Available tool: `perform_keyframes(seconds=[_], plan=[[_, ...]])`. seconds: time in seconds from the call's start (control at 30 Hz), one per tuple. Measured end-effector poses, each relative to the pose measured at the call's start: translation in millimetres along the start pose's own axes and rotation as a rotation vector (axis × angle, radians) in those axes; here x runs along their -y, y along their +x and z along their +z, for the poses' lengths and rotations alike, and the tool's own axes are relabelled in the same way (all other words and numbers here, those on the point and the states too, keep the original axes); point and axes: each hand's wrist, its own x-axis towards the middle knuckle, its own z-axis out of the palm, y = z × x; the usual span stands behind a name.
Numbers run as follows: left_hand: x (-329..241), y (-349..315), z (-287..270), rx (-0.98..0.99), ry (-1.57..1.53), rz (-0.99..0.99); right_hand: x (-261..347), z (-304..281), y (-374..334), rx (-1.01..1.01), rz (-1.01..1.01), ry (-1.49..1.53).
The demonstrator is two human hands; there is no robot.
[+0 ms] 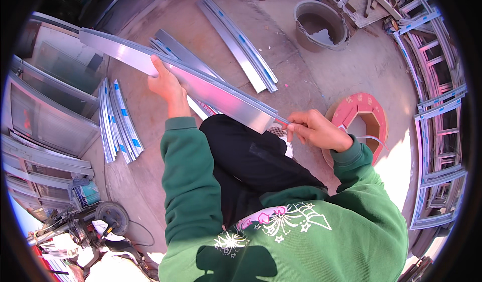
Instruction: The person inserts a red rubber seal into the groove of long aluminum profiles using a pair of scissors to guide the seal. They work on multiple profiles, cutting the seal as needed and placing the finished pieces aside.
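Head view: a long silver metal profile (216,93) is handled between two bare hands. It runs diagonally from the upper left of the frame to just right of centre, its near end beside the right hand (316,129). The left hand (168,83) grips the profile along its upper-left half, thumb laid across the broad face. The right hand is closed in a pinch at the near end, on what appears to be a narrow strip (282,120) projecting from the edge; the fingers partly hide it, and whether it is separate from the profile cannot be told.

The step in hand is judged to be work on this strip at the profile's end, the left hand serving as support. The next move would call for a steady left grip and a pull or push by the right in line with the profile's length.

The profile appears straight, allowing for lens curvature, with a smooth, reflective broad face and narrow ridges along its upper edge. It passes over the dark trousers (251,154); contact with them cannot be judged. At right of centre, a thin pale strand (374,139) shows beside a red cardboard ring (360,103).
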Motion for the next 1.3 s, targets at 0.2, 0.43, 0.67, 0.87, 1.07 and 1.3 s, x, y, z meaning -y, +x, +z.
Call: perform_keyframes(seconds=[0.2,0.43,0.67,0.87,1.07,1.3], plan=[[3.9,-4.8,6.7,-0.026,0.021,0.087,-3.1,1.7,-1.1,-0.086,0.051,-0.003],[1.9,-6.2,5.0,-0.004,-0.031,0.035,-9.3,-8.3,-6.7,-0.03,0.062,0.114],[4.7,-15.6,13.3,-0.002,0.014,0.049,-8.4,7.4,12.3,-0.128,-0.027,-0.028],[1.6,-11.6,11.6,0.134,-0.137,-0.038,-43.5,4.9,-18.7,-0.305,-0.106,-0.299],[-23.3,4.3,2.8,-0.031,-0.136,-0.139,-217.1,-53.2,-109.9,-0.936,0.165,-0.887],[-50.7,10.1,-24.7,-0.067,-0.127,-0.242,-402.8,-168.7,-338.5,-1.529,1.272,-0.559]])
